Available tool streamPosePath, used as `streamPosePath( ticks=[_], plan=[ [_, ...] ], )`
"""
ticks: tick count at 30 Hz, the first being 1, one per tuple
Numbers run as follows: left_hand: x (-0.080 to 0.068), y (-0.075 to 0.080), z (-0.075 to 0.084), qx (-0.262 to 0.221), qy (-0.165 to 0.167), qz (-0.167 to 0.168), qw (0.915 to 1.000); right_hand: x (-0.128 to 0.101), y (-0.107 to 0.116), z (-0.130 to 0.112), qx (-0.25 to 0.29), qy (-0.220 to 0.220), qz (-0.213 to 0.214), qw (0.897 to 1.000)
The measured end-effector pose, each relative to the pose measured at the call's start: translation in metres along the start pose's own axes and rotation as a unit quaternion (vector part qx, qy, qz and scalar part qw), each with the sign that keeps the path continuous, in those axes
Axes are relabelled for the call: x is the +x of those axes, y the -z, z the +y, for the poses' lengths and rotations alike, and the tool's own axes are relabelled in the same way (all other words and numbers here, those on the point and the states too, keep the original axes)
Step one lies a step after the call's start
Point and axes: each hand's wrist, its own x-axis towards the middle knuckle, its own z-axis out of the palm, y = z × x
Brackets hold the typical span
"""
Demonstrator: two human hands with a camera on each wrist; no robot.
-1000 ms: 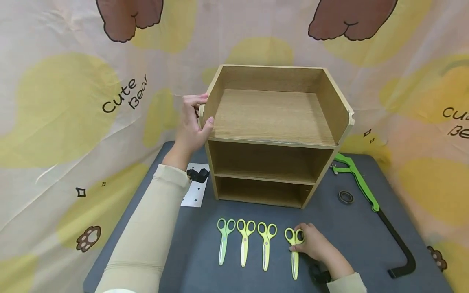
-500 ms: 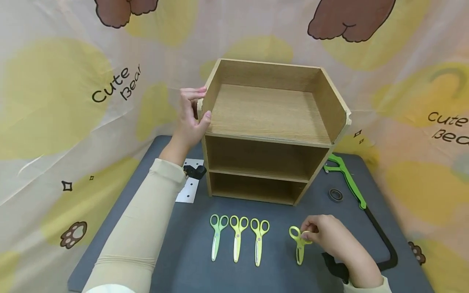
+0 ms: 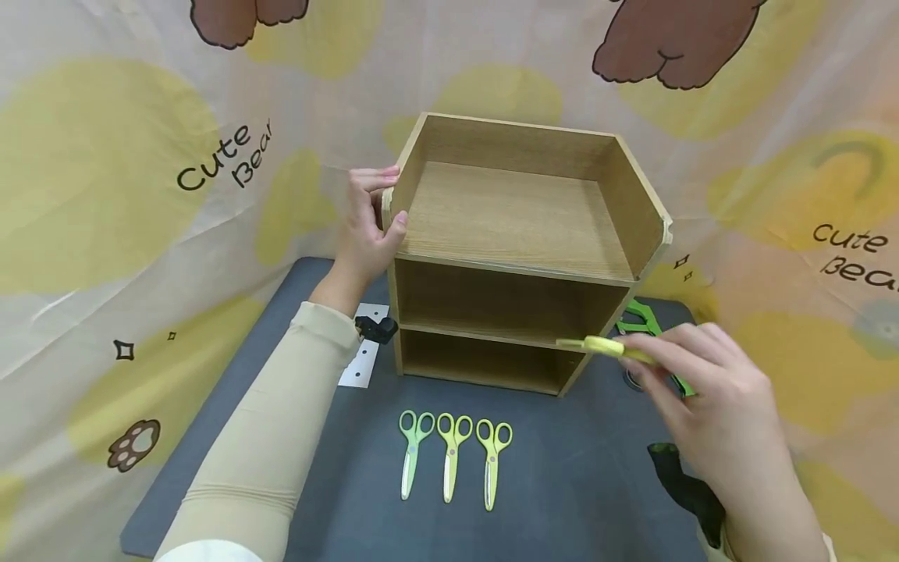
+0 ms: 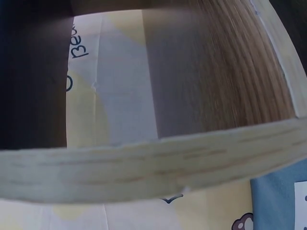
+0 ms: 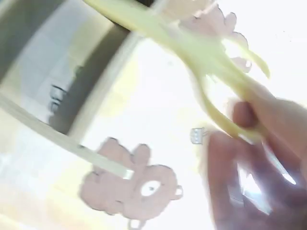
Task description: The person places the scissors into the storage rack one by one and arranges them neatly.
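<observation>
My left hand (image 3: 367, 230) grips the left side panel of a wooden shelf unit (image 3: 520, 215), thumb on its inner side. In the head view my right hand (image 3: 716, 398) pinches a pair of yellow scissors (image 3: 602, 346) by the handles, raised off the table, blades pointing left toward the shelf's lower right part. The right wrist view shows these scissors (image 5: 192, 52) blurred, fingers at one handle loop. Three more scissors lie in a row before the shelf: green scissors (image 3: 410, 449), yellow scissors (image 3: 452, 453) and a further yellow pair (image 3: 491, 460).
A green-handled hacksaw (image 3: 639, 316) lies to the right of the shelf, mostly hidden behind my right hand. A dark ring (image 3: 630, 380) shows partly there too. A white sheet with black dots (image 3: 360, 363) lies left of the shelf. Patterned cloth (image 3: 105, 195) hangs behind the table.
My right hand has picked the rightmost yellow scissors off the table, lifting them up and to the right and turning the blades leftward. The left hand stays on the shelf panel.
</observation>
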Motion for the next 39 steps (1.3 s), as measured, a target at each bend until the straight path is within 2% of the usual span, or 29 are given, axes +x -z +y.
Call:
streamPosePath(
  ticks=[2,4,6,8,11,16,19,24,29,35,39],
  plan=[
    [-0.002,-0.001,0.000,-0.008,0.003,-0.002,1.0000,0.015,-0.002,-0.007,0.009,0.013,0.100,0.995],
    [-0.004,-0.002,-0.001,-0.012,0.001,-0.005,0.9999,0.028,-0.012,-0.011,0.020,0.029,0.193,0.981],
    [-0.006,-0.002,-0.002,-0.009,-0.002,-0.007,0.9999,0.038,-0.024,-0.008,0.025,0.040,0.237,0.970],
    [-0.008,-0.001,-0.002,0.002,-0.005,-0.007,1.0000,0.045,-0.036,0.001,0.003,0.055,0.242,0.969],
    [-0.011,-0.001,-0.002,0.009,-0.007,-0.014,0.9998,0.047,-0.053,0.023,-0.044,0.072,0.214,0.973],
    [-0.012,-0.003,-0.002,0.003,-0.006,-0.030,0.9995,0.039,-0.073,0.057,-0.121,0.078,0.130,0.981],
    [-0.011,-0.006,-0.002,0.005,-0.011,-0.027,0.9996,0.034,-0.078,0.067,-0.142,0.068,0.080,0.984],
    [-0.006,-0.008,-0.002,-0.006,-0.017,-0.017,0.9997,0.037,-0.080,0.070,-0.162,0.030,0.038,0.986],
    [-0.002,-0.006,-0.001,-0.007,-0.022,-0.010,0.9997,0.046,-0.077,0.063,-0.199,-0.010,-0.005,0.980],
    [0.000,-0.003,-0.001,0.002,-0.022,0.009,0.9997,0.061,-0.074,0.050,-0.238,-0.059,-0.067,0.967],
    [0.000,-0.002,-0.001,0.005,-0.024,0.010,0.9996,0.067,-0.073,0.049,-0.251,-0.093,-0.112,0.957]
  ],
)
